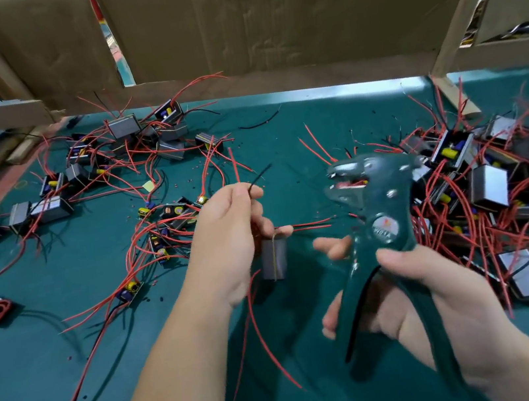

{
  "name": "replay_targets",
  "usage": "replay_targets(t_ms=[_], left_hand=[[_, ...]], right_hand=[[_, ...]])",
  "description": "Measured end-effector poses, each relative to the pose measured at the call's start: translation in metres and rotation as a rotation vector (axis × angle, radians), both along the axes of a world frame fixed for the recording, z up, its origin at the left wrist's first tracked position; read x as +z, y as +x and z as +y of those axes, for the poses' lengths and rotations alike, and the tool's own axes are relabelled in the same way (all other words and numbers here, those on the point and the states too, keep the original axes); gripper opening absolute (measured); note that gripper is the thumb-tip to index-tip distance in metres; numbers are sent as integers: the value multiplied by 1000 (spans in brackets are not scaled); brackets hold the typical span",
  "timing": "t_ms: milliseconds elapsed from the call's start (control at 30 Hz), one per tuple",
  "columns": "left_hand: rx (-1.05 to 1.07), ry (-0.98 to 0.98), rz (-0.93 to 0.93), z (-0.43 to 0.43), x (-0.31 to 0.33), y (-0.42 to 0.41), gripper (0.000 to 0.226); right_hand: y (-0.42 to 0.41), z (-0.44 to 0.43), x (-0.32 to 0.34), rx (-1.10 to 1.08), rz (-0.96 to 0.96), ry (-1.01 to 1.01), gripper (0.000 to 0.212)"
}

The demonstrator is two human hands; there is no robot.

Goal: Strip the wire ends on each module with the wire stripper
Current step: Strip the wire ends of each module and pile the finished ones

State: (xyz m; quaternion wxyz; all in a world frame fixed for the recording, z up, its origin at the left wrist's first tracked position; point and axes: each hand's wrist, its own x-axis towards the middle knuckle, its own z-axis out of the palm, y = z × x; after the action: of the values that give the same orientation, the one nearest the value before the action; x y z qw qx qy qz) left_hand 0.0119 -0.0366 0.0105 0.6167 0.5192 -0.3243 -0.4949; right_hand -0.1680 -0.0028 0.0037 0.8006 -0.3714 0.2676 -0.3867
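My left hand (228,240) holds a small grey module (274,262) above the green mat, with a black wire (257,177) pinched between thumb and forefinger and pointing up to the right. Red wires (308,225) from the module stick out to the right between my fingers. My right hand (409,291) grips the handles of a dark green wire stripper (379,213). Its jaws (345,184) face left and stand apart from the wires, with nothing between them.
A dense pile of modules with red wires (496,184) lies at the right. More modules (142,140) are scattered at the back left and centre left on the green mat (75,369). Cardboard walls (261,17) and wooden posts stand behind. Small insulation bits dot the mat.
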Motion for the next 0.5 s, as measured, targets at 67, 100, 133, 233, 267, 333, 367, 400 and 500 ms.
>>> replay_targets(t_ms=[67, 100, 133, 233, 267, 333, 367, 400, 500], left_hand=[[-14, 11, 208, 2, 4, -9, 31], [-50, 24, 292, 5, 5, -13, 30], [-102, 41, 343, 7, 6, -16, 29], [-230, 68, 352, 13, 9, -22, 28], [-218, 58, 355, 12, 9, -21, 27], [-135, 4, 396, 9, 10, -17, 28], [-94, -35, 419, 6, 11, -12, 31], [-59, -75, 418, 3, 12, -5, 34], [126, -177, 163, -1, 12, 25, 33]], right_hand=[[4, 3, -2, 152, -40, 11, 55], [6, 5, -3, 224, -48, 6, 54], [7, 7, -3, 273, -44, 13, 56], [8, 9, -2, 313, -4, 25, 63], [8, 9, -2, 294, 8, 22, 63], [4, 10, 0, 221, 44, -17, 66], [1, 11, 1, 160, 89, -65, 68], [-3, 12, 3, 71, 138, -128, 70], [-12, 8, 10, -282, 307, -355, 63]])
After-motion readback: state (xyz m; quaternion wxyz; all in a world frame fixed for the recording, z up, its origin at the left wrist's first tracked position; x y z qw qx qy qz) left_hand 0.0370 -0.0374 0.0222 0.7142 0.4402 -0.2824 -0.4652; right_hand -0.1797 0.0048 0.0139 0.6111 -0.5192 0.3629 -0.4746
